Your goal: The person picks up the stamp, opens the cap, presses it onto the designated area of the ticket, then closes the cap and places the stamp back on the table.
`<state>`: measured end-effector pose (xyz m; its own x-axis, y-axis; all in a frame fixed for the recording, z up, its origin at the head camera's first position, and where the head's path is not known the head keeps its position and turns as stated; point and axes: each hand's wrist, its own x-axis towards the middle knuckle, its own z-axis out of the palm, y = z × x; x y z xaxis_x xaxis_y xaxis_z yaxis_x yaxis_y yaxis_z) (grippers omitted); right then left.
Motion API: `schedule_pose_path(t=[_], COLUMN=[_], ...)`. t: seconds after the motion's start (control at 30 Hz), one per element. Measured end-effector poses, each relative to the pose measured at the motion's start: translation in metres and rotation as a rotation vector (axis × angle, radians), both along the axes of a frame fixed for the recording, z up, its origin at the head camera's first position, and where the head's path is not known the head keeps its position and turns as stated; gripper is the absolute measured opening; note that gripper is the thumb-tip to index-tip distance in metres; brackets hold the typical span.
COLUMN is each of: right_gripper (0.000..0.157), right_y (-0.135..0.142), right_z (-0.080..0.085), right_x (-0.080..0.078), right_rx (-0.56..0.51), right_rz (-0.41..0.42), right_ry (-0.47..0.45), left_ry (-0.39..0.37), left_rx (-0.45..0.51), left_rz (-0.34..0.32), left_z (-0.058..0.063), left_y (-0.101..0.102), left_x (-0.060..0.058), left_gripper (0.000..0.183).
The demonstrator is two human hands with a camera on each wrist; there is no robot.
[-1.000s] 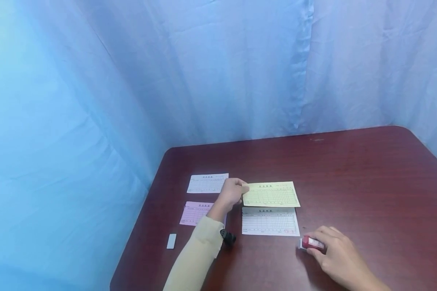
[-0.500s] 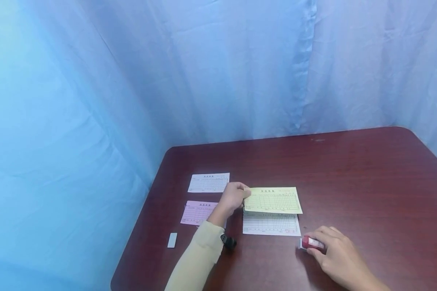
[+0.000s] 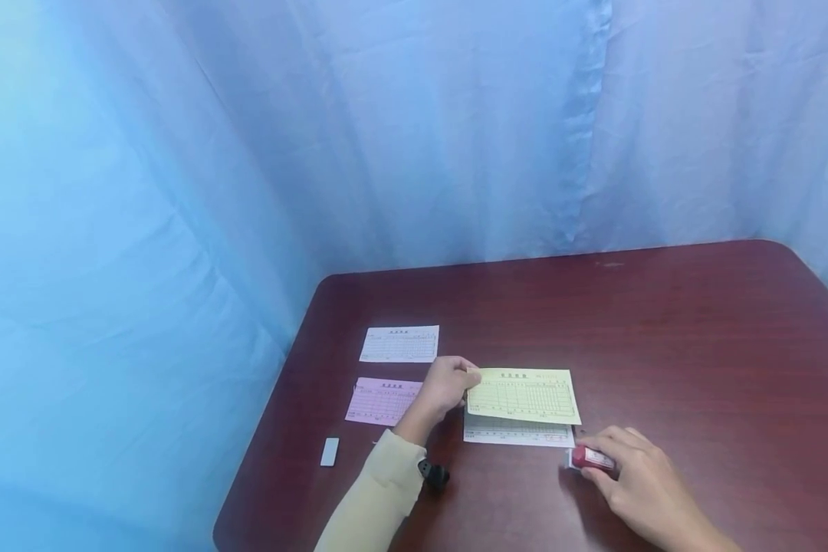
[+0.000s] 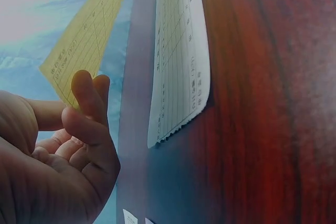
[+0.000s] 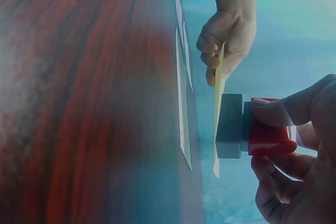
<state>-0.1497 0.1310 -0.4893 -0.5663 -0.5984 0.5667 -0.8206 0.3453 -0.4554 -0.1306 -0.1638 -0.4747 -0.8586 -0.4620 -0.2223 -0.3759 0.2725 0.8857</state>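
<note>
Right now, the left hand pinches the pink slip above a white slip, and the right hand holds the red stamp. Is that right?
Not quite: the colour is wrong. The left wrist view shows the left hand pinching a yellow slip above a white slip. The right hand does hold the red stamp.

raised slip over flat slip; stamp right, two slips left.
</note>
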Motion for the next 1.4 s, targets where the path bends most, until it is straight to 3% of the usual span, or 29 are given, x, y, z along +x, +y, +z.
schedule_pose_path(t=[0.33, 0.8, 1.1, 1.4], right_gripper=[0.039, 0.038, 0.046, 0.048], right_y=[0.000, 0.000, 0.000, 0.000], right_z=[0.001, 0.003, 0.002, -0.009], right_x=[-0.001, 0.003, 0.011, 0.015], right_rx=[-0.014, -0.030, 0.001, 0.091], right_rz=[-0.018, -0.025, 0.016, 0.151], right_ry=[0.003, -0.012, -0.052, -0.022], left_ry=[-0.001, 0.007, -0.011, -0.023], left_rx=[0.029, 0.030, 0.047, 0.037], left_rz=[-0.018, -0.069, -0.052, -0.066], left_z=[0.002, -0.006, -0.017, -0.015], left_y=[0.011, 0.020, 0.030, 0.039], left_x=[0.013, 0.048, 0.065, 0.077], left_gripper=[0.006, 0.004, 0.005, 0.007])
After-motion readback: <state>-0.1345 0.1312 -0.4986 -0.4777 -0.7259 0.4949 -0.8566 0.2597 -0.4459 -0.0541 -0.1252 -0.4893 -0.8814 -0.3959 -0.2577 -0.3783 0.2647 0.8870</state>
